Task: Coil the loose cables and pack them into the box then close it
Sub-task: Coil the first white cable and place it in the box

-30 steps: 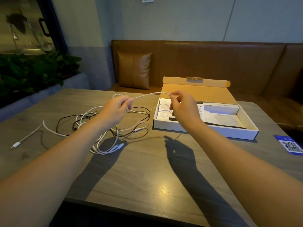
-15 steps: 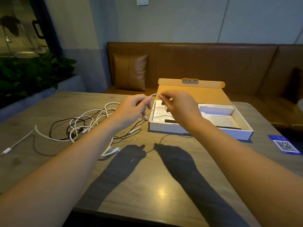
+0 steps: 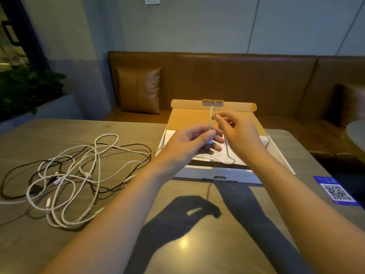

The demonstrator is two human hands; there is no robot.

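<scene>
White cable [image 3: 211,119] folded upright above the open box [image 3: 217,173]: left hand [image 3: 189,143] pinches its plug end as anchor, right hand [image 3: 237,131] pinches the loop's top to start coiling; remaining cables [image 3: 75,171] lie tangled on the table [image 3: 118,244].

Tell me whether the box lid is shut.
No, the box stands open on the table, its brown lid folded back behind both hands.

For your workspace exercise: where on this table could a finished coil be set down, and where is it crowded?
Bare tabletop lies near the person, between the cable tangle and the QR card, shadowed by both forearms. Crowded: the tangle at left, and the open box behind the hands.
</scene>
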